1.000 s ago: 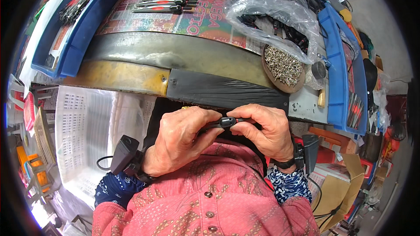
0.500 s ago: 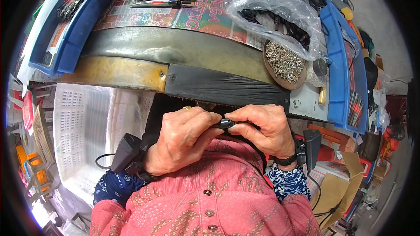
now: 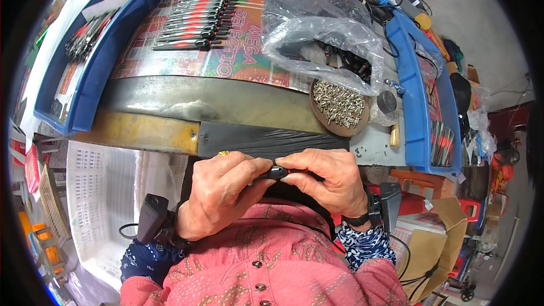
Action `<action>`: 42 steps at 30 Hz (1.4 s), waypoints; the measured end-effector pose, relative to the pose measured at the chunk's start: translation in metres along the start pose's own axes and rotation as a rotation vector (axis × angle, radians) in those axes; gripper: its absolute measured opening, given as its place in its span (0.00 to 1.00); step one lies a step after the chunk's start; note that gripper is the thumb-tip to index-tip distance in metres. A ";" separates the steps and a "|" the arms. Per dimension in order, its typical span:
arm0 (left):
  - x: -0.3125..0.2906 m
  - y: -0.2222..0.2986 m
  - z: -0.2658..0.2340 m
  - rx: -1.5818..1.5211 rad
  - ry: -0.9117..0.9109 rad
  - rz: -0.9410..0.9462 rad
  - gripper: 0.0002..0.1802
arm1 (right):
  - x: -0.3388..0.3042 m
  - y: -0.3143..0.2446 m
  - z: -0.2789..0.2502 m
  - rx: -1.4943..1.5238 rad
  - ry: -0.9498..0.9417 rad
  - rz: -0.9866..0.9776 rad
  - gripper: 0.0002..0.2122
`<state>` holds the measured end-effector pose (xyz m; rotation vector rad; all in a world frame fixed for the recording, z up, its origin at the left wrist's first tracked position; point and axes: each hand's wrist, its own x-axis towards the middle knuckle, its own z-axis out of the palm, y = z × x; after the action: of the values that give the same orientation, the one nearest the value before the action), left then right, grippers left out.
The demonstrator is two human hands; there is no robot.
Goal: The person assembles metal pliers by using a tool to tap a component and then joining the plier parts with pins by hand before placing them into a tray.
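Note:
Just in front of the table edge, both my hands meet at a glossy black pen-like part (image 3: 277, 173) with a rounded end. My left hand (image 3: 218, 192) is closed around it, thumb and fingers pinching from the left. From the right, my right hand (image 3: 328, 181) pinches at its rounded end; a thin dark length with a trace of red shows between those fingers. Most of the held part is hidden by my fingers. Beyond my hands, a row of black and red pen-like pieces (image 3: 195, 25) lies on the printed sheet (image 3: 192, 63).
A round dish (image 3: 318, 114) of small metal pieces stands near the table edge, beside a clear bag (image 3: 283, 39) of black parts. Blue trays (image 3: 93, 88) (image 3: 416, 107) with thin pieces flank the table. A white basket (image 3: 93, 192) sits below left, an open cardboard box (image 3: 453, 232) below right.
My view has tipped forward, so more of the table shows and things there sit lower and further left. Both hands still pinch the black pen-like part together.

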<state>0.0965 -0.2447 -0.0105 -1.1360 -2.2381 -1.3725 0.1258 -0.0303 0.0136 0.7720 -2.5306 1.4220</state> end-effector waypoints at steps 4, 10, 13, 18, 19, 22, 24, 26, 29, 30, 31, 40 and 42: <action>0.005 0.001 -0.003 0.017 -0.015 -0.058 0.16 | -0.004 -0.004 -0.020 -0.065 0.066 0.076 0.11; 0.010 0.000 -0.007 0.038 0.003 -0.116 0.15 | -0.009 0.011 -0.041 -0.584 0.261 0.118 0.09; 0.011 0.001 -0.008 0.061 -0.029 -0.126 0.16 | -0.011 0.018 -0.039 -0.654 0.250 0.084 0.10; 0.015 0.002 -0.007 0.071 -0.050 -0.134 0.16 | -0.011 0.024 -0.031 -0.729 0.278 0.121 0.13; 0.016 0.002 -0.007 0.072 -0.054 -0.139 0.16 | -0.011 0.025 -0.030 -0.738 0.285 0.117 0.13; 0.016 0.002 -0.006 0.049 -0.057 -0.166 0.16 | -0.010 0.026 -0.028 -0.754 0.292 0.116 0.13; 0.016 0.001 -0.005 0.061 -0.056 -0.161 0.16 | -0.010 0.026 -0.026 -0.759 0.296 0.110 0.12; 0.016 0.001 -0.004 0.052 -0.052 -0.164 0.15 | -0.010 0.027 -0.025 -0.757 0.305 0.101 0.11; 0.016 0.002 -0.003 0.044 -0.047 -0.159 0.13 | -0.011 0.028 -0.024 -0.748 0.326 0.092 0.09; 0.016 0.002 -0.003 0.045 -0.050 -0.158 0.13 | -0.011 0.029 -0.024 -0.748 0.333 0.079 0.09; 0.016 0.002 -0.004 0.050 -0.056 -0.162 0.13 | -0.011 0.029 -0.024 -0.743 0.337 0.070 0.08; 0.012 0.005 -0.004 0.036 -0.082 -0.170 0.13 | -0.011 0.027 -0.029 -0.598 0.341 0.128 0.05; 0.011 0.007 -0.005 0.041 -0.091 -0.176 0.14 | -0.009 0.023 -0.027 -0.566 0.349 0.135 0.05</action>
<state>0.0939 -0.2416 0.0029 -1.0289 -2.4707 -1.3572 0.1187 0.0050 0.0080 0.2340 -2.5307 0.7094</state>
